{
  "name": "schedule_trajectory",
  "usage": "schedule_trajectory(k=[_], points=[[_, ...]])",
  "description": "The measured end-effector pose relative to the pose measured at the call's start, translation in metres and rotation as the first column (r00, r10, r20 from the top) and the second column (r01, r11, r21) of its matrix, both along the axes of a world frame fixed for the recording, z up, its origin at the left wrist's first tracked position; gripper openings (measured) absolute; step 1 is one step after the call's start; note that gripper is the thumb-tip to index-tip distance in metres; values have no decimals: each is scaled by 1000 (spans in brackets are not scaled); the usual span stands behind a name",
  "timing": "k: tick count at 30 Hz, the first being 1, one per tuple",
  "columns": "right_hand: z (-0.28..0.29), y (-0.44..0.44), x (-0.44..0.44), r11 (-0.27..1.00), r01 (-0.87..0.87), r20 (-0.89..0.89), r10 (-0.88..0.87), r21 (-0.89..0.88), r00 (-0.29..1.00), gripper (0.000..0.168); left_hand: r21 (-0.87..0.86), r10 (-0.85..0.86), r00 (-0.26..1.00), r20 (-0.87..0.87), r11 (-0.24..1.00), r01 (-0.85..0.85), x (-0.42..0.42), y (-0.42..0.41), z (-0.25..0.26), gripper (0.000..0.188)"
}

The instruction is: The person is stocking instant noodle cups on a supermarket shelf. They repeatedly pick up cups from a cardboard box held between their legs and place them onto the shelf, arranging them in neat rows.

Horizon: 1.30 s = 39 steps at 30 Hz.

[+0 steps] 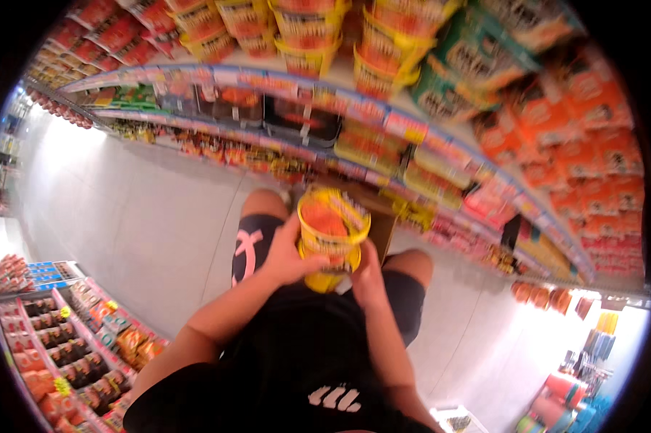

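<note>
A stack of yellow and orange food tubs point(332, 224) is held in front of my body, between both hands. My left hand point(290, 257) grips the stack's left side, its thumb across the front. My right hand point(367, 276) is against the lower right side, its fingers partly hidden behind the tubs. Below and behind the stack, between my knees, part of an open cardboard box point(382, 230) shows; its contents are mostly hidden. Similar yellow tubs point(309, 30) stand in stacks on the shelf ahead.
A curved-looking shelf edge with price strips point(239, 76) crosses ahead. Clear-lidded trays point(303, 119) lie on the tier below. Orange packets point(579, 140) fill the right side. A rack of packaged goods point(65, 346) stands behind at the lower left. Pale floor point(141, 200) shows on both sides.
</note>
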State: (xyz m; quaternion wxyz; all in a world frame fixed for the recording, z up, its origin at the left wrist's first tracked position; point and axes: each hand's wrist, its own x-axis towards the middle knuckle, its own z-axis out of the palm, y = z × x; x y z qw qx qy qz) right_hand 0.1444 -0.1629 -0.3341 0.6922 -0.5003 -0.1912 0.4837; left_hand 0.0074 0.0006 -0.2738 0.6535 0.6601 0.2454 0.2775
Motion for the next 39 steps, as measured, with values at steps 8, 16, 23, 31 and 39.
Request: schedule_trajectory(k=[8, 16, 23, 31, 39], points=[[52, -3, 4, 980, 64, 112, -86, 186, 990, 109, 191, -113, 975, 189, 979, 77, 40, 28, 54, 95], [-44, -59, 3, 975, 53, 302, 15, -217, 953, 95, 338, 17, 704, 710, 869, -361, 66, 164, 226, 85], [-62, -59, 3, 970, 59, 301, 15, -235, 953, 96, 495, 126, 920, 371, 811, -311, 112, 212, 303, 66], [-67, -64, 2, 967, 71, 294, 5, -246, 956, 94, 626, 55, 948, 315, 738, -251, 137, 256, 264, 85], [-74, -58, 4, 962, 38, 272, 38, -269, 962, 94, 642, 135, 916, 378, 675, -364, 146, 255, 251, 76]])
